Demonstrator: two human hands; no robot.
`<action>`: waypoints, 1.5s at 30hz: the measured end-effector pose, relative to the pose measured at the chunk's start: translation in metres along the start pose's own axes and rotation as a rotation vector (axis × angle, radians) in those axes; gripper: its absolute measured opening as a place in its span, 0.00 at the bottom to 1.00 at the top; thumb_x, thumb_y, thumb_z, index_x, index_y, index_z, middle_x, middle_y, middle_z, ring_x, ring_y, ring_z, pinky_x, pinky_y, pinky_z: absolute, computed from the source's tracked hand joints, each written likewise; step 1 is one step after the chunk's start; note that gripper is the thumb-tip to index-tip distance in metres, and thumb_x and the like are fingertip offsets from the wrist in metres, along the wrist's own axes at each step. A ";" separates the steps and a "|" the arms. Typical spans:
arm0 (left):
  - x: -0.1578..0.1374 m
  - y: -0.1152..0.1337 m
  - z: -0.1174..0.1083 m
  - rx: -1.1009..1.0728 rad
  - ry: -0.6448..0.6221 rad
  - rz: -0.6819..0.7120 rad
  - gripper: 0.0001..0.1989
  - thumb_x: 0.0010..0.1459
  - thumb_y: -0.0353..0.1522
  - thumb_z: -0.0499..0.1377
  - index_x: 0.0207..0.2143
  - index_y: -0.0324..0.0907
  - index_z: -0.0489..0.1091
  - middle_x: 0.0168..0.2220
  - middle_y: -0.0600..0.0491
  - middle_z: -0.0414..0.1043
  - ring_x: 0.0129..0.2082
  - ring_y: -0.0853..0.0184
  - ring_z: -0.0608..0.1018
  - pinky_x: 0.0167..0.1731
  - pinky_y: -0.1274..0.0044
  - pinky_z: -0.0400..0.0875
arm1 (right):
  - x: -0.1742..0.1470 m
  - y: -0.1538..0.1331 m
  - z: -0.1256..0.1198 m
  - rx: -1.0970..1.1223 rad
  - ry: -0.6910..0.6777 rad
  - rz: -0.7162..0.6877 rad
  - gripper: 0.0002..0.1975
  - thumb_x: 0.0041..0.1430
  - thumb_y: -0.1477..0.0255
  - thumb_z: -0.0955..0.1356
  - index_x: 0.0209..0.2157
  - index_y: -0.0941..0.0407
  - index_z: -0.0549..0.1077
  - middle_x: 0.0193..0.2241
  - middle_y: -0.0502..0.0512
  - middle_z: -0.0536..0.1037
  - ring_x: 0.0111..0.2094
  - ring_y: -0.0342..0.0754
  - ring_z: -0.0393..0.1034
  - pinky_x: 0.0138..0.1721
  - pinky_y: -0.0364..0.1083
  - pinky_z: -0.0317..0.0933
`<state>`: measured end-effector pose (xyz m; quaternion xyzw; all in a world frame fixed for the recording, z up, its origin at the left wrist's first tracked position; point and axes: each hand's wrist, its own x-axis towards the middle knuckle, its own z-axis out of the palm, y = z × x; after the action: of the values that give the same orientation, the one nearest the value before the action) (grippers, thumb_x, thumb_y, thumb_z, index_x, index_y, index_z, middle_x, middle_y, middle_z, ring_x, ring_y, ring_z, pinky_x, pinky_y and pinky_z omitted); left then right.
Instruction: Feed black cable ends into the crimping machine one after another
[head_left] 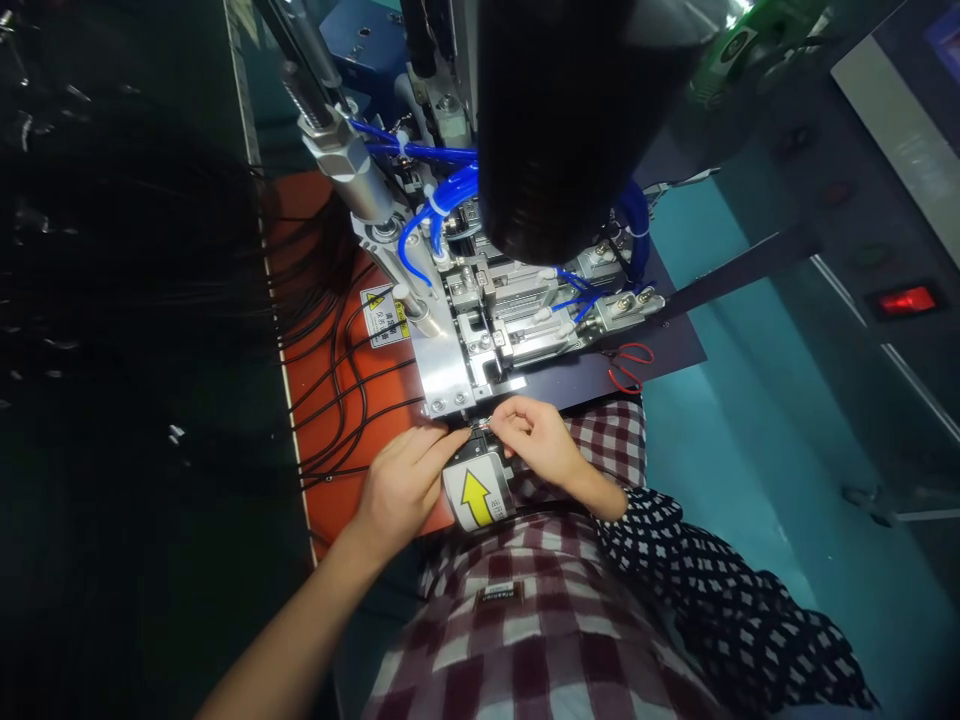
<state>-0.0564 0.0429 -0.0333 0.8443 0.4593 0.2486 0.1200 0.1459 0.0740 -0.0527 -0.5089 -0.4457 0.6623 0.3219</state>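
While the right hand (536,440) pinches a small metal part (483,424) at the near edge of the machine (442,375), the left hand (401,490) has narrowed fingers beside it, grip unclear, so handling appears unfinished, release outstanding and seating unconfirmed.

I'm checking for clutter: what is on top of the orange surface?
Black cables and a warning label show on the orange surface. The left hand covers part; anything beneath cannot be seen.

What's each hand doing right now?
Left hand: fingertips beside a small shiny part; grip cannot be told.
Right hand: pinched closed, apparently on that part.
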 end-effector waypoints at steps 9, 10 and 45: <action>-0.001 -0.001 0.001 -0.004 -0.003 0.002 0.15 0.61 0.21 0.52 0.46 0.36 0.74 0.39 0.45 0.74 0.38 0.64 0.75 0.37 0.75 0.72 | 0.005 0.002 0.004 0.308 -0.009 0.229 0.06 0.54 0.69 0.68 0.27 0.58 0.72 0.18 0.45 0.68 0.16 0.38 0.58 0.21 0.41 0.52; -0.001 -0.002 0.001 -0.001 -0.001 0.004 0.15 0.61 0.21 0.51 0.46 0.36 0.73 0.39 0.46 0.74 0.38 0.64 0.75 0.37 0.75 0.72 | 0.004 0.001 0.004 0.310 0.005 0.218 0.08 0.54 0.67 0.68 0.27 0.58 0.72 0.20 0.46 0.69 0.17 0.38 0.59 0.21 0.42 0.52; -0.002 0.014 -0.003 0.181 -0.072 -0.076 0.17 0.62 0.22 0.48 0.48 0.36 0.71 0.38 0.46 0.69 0.37 0.63 0.72 0.35 0.74 0.70 | -0.002 0.006 0.010 0.340 0.006 0.138 0.08 0.53 0.67 0.69 0.27 0.57 0.71 0.15 0.45 0.69 0.19 0.40 0.60 0.25 0.42 0.55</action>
<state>-0.0487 0.0334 -0.0249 0.8420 0.5071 0.1707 0.0692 0.1367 0.0673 -0.0564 -0.4782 -0.2904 0.7472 0.3586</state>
